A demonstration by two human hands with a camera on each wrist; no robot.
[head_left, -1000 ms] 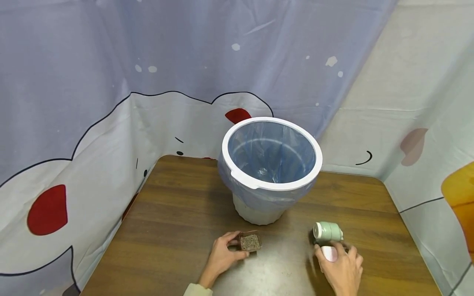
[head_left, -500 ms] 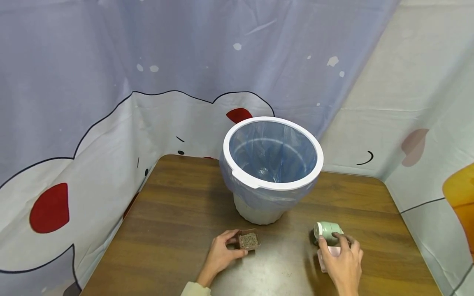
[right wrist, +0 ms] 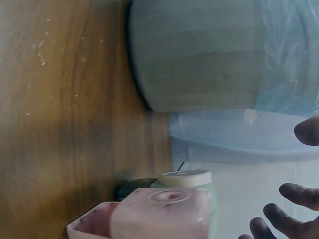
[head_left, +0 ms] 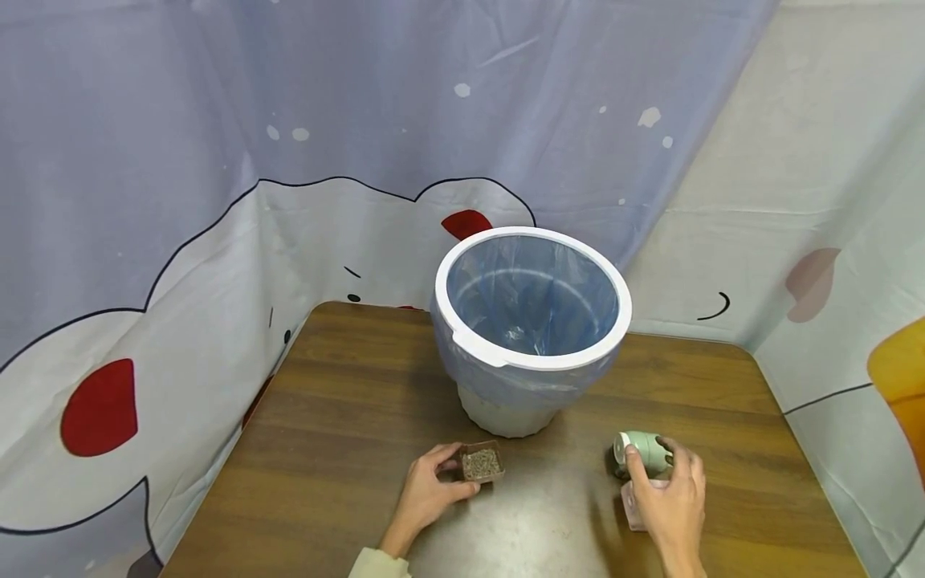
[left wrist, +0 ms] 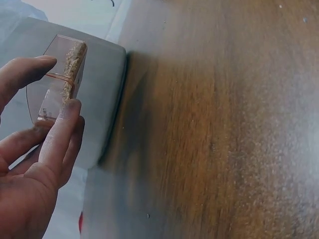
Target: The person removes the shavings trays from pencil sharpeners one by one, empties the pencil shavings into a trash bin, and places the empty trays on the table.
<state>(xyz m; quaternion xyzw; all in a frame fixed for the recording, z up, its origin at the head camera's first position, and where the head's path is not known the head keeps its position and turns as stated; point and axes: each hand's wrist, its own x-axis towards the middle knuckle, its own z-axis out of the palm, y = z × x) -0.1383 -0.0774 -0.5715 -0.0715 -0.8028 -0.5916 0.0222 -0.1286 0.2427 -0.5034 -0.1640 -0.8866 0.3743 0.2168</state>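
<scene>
My left hand (head_left: pixel 426 490) holds a small clear square box (head_left: pixel 482 461) with brown granular material in it. In the left wrist view, the thumb and fingertips pinch this box (left wrist: pixel 75 64), which has a thin band across its side. On the right, my right hand (head_left: pixel 672 494) hovers over a pale green jar (head_left: pixel 646 452) with a white cap, lying on its side in the head view. The right wrist view shows its fingers (right wrist: pixel 299 194) spread, with nothing between them. Below are a rounded pink block (right wrist: pixel 159 214) and a shallow pink container (right wrist: pixel 92 221), partly hidden by the hand in the head view.
A white bin (head_left: pixel 506 413) lined with a translucent bluish bag (head_left: pixel 535 313) stands at the back middle of the wooden table (head_left: pixel 347 401). Printed curtains (head_left: pixel 361 96) hang around the table's back and sides. Small crumbs (right wrist: pixel 42 62) lie near the bin.
My right hand has let go of the pink block, leaving it by the green jar, and its fingers have moved up over the jar. The left hand has shifted slightly left with the box.
</scene>
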